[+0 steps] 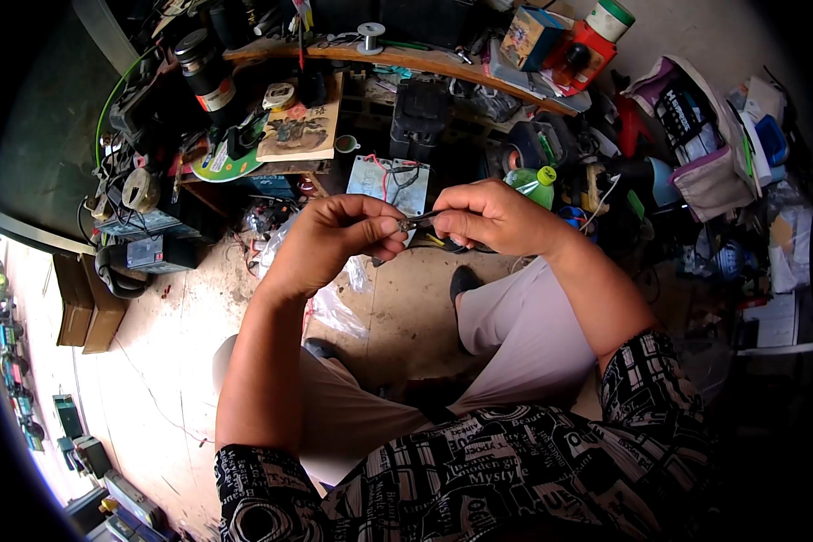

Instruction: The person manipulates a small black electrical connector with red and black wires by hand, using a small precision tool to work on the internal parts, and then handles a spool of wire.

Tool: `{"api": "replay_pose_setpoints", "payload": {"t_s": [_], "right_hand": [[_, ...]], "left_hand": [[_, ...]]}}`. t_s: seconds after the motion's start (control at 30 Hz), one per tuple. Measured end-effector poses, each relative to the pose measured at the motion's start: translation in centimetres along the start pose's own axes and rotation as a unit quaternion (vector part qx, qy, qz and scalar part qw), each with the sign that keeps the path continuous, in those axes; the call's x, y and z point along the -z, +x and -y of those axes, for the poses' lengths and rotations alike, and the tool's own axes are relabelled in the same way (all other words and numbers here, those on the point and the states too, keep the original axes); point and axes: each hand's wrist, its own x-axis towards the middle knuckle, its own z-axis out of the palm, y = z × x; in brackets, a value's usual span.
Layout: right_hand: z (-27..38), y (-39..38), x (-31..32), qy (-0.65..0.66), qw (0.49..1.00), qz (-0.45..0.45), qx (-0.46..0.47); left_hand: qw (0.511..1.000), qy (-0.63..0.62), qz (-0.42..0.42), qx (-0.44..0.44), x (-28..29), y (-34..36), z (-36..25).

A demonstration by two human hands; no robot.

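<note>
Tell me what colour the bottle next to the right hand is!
The bottle is green, and it shows best in the head view.

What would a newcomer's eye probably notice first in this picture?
Probably the two bare hands near the middle, where the left hand and right hand pinch a small thin object between them. Next may come the black-and-white patterned shirt along the lower edge. Bright green also stands out: a bottle just beyond the right hand, and a disc at upper left beside a tan book.
</note>
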Motion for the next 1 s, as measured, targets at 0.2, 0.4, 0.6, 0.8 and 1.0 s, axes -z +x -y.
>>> {"api": "replay_pose_setpoints", "payload": {"t_s": [0.2, 0.4, 0.6, 0.8, 1.0], "right_hand": [[-0.05, -0.11, 0.1, 0.021, 0.999, 0.03, 0.013], [-0.3, -0.25, 0.44, 0.053, 0.996, 0.061, -0.022], [-0.15, -0.15, 0.43, 0.06, 0.994, 0.078, -0.04], [-0.34, -0.17, 0.4, 0.042, 0.995, 0.081, -0.03], [-0.26, -0.15, 0.53, 0.035, 0.992, 0.11, -0.044]], "left_hand": [[1.0, 0.021, 0.003, 0.003, -0.05, -0.13, -0.31], [0.999, 0.032, 0.01, 0.011, -0.18, -0.16, -0.35], [0.999, 0.047, 0.016, 0.015, 0.16, -0.11, 0.08], [0.997, 0.07, 0.034, 0.01, 0.32, 0.01, 0.22], [0.995, 0.088, 0.045, 0.015, 0.4, -0.14, 0.24]]}}
